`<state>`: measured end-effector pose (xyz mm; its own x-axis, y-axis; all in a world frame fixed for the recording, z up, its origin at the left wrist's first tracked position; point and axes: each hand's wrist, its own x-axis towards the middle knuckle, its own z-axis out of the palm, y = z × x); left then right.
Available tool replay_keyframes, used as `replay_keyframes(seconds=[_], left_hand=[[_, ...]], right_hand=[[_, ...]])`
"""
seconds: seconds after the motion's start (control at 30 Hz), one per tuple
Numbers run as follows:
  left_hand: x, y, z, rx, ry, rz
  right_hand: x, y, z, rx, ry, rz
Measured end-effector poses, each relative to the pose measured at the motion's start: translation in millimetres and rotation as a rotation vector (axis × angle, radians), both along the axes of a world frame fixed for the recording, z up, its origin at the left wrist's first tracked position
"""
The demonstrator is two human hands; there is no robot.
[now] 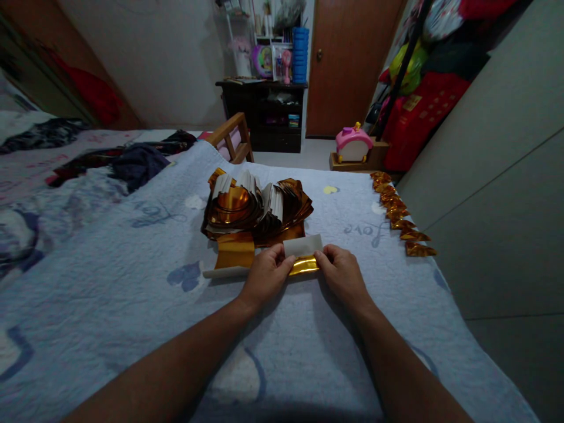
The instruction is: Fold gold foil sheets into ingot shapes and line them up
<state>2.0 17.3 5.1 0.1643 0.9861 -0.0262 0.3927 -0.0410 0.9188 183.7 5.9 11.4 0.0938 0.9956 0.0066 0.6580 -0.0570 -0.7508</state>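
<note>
On a pale blue quilt [132,276] my left hand [265,275] and my right hand [342,273] pinch the two ends of a gold foil paper sheet [303,257]. Its gold side is rolled up at the near edge and its white back shows behind. Both hands have fingers closed on it. Just beyond lies a fanned pile of gold foil papers [255,208], some showing white backs. One loose gold sheet [234,254] lies left of my left hand.
A row of several folded gold pieces [399,212] runs along the bed's right edge. Dark clothes [132,160] lie at the far left. Beyond the bed are a wooden chair [231,138], a dark shelf [264,111], a pink toy [353,144] and a brown door [348,64].
</note>
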Motion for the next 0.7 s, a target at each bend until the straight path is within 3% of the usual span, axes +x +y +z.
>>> replay_keyframes(seconds=[0.17,0.3,0.7], left_hand=[[2.6,-0.5,-1.0,0.126,0.382,-0.038],[4.0,0.3,-3.4,0.215,0.631,-0.052],[2.4,-2.7,-1.0,0.169,0.671,-0.095]], right_hand=[[-4.0,0.4,0.8,-0.054,-0.393,0.035],[-7.4,-1.4,0.4,-0.061,-0.554,0.048],[-3.2,-2.8,0.4,-0.093,-0.574,0.088]])
